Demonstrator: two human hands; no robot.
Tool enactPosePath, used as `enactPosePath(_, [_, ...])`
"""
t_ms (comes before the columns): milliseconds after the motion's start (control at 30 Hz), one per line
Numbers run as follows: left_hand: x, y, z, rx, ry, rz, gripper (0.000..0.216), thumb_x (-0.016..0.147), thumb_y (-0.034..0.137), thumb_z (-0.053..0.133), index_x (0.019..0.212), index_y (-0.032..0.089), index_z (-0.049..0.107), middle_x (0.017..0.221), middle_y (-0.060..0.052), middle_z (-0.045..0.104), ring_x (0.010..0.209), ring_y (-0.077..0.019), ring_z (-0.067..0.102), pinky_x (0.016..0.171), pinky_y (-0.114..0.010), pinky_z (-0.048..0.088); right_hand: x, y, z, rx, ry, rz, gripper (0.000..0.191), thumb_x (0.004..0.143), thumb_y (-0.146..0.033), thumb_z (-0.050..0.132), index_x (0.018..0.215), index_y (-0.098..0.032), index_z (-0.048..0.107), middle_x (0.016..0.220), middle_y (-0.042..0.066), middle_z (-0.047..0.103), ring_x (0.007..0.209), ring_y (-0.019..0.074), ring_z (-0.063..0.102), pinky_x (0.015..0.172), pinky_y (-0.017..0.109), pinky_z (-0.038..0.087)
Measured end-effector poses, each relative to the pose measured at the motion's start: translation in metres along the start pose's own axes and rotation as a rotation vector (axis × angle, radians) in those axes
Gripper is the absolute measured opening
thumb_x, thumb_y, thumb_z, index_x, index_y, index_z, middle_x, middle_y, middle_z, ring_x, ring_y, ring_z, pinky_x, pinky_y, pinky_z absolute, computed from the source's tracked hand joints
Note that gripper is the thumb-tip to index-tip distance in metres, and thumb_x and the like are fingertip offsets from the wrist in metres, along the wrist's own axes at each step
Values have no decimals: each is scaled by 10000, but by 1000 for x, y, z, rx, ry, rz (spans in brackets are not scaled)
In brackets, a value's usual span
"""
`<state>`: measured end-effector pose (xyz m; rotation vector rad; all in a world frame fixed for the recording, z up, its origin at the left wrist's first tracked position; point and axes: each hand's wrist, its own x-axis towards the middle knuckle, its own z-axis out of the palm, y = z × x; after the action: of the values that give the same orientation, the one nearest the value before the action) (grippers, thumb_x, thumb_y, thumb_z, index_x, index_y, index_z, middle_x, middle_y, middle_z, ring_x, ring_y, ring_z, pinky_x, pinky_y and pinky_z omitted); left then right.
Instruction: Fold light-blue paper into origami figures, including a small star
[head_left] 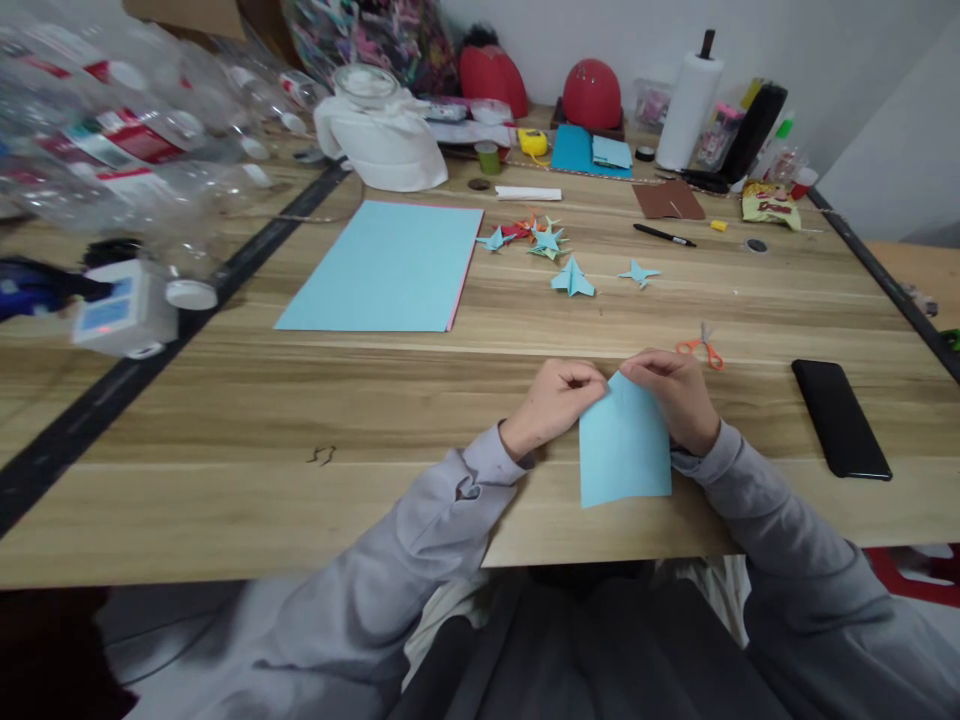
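A light blue paper sheet (624,445) lies on the wooden table (300,420) near its front edge, folded to a point at its far end. My left hand (556,402) is curled with its fingertips pinching the paper's top left fold. My right hand (673,392) is also closed, pressing the top right fold. Both wrists rest on the table in grey sleeves.
A stack of blue sheets (390,265) lies further back, with several small folded paper shapes (551,250) beside it. Orange scissors (701,348) sit just beyond my right hand, a black phone (840,418) to the right. Plastic bottles (112,130) crowd the left.
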<state>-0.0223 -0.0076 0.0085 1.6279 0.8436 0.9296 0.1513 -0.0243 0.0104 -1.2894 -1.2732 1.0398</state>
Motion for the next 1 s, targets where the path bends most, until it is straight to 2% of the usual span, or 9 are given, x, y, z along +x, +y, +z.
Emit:
enactPosePath(200, [0,1,-3,-49,48,-39,202,676,282,588,515,160,581,525,26,502,522,-87,414,524,-230,344,4,0,-4,45,125,50,133,618,-325,740,618,-192,731,687,22,698,696,162,596,649,294,447])
enactPosePath(367, [0,4,-6,-107,62,-64,199,657,244,569,476,162,564,493,13,526,502,-95,459,510,-230,356,9,0,-11,93,215,141,158,619,-344,733,621,-189,707,582,-17,601,591,128,502,575,278,389])
enactPosePath(467, [0,4,-7,-153,148,-61,201,677,243,560,494,163,576,512,1,551,495,-100,483,511,-238,377,10,0,-13,125,211,174,175,635,-363,727,633,-191,692,585,-16,584,580,125,484,555,274,376])
enactPosePath(533, [0,4,-6,-150,233,-52,172,694,262,580,558,162,613,557,2,573,517,-102,491,523,-238,387,9,0,-12,123,176,166,182,631,-370,728,636,-192,694,614,-3,616,603,132,507,565,274,389])
enactPosePath(600, [1,3,-3,-104,264,-36,159,702,299,628,633,159,653,608,2,595,554,-103,492,544,-238,391,7,0,-7,115,130,144,176,613,-361,738,633,-190,703,648,9,652,637,140,539,587,274,409])
enactPosePath(700, [1,0,2,-36,175,-29,220,709,360,680,671,143,679,631,-9,596,585,-107,475,555,-242,374,2,0,0,110,45,118,170,614,-354,743,629,-189,707,658,9,669,640,137,552,592,271,421])
enactPosePath(800, [1,-2,4,-13,79,-34,240,736,356,655,640,136,668,626,-10,578,600,-108,474,571,-243,367,0,-1,3,99,-46,113,203,619,-375,762,634,-184,696,629,0,646,592,119,523,560,263,406])
enactPosePath(900, [0,-1,3,6,48,-41,229,729,336,636,616,138,657,593,4,544,578,-99,444,553,-235,337,1,0,0,45,-143,109,266,574,-392,813,610,-168,673,581,-13,600,546,100,482,523,251,375])
enactPosePath(1000, [0,-1,1,-15,3,-75,193,677,305,628,578,139,635,576,10,533,573,-97,438,541,-229,320,1,-1,-3,-35,-261,99,264,598,-388,802,619,-156,679,558,-20,571,525,88,453,505,240,349])
